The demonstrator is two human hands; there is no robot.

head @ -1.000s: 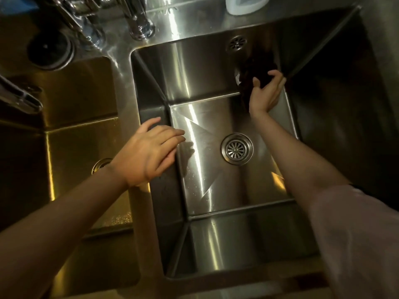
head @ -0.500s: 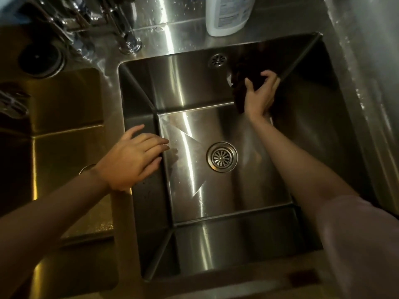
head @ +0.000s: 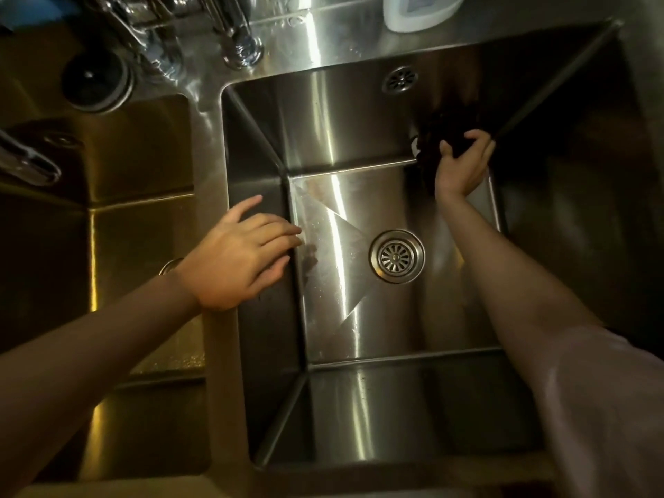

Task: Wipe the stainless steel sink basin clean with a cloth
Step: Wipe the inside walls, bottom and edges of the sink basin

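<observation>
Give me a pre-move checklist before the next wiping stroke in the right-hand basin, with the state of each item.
1. Cloth gripped: ok. The right hand holds the dark cloth against the basin's far wall.
2. Left hand out of the stroke path: ok; it sits open at the basin's left rim.
3. Drain strainer uncovered: ok.
4. Basin floor clean: not ok; smears and droplets show near the left side.
5. Far right corner clean: cannot tell, too dark.
6. Bottle away from the rim: ok.
</observation>
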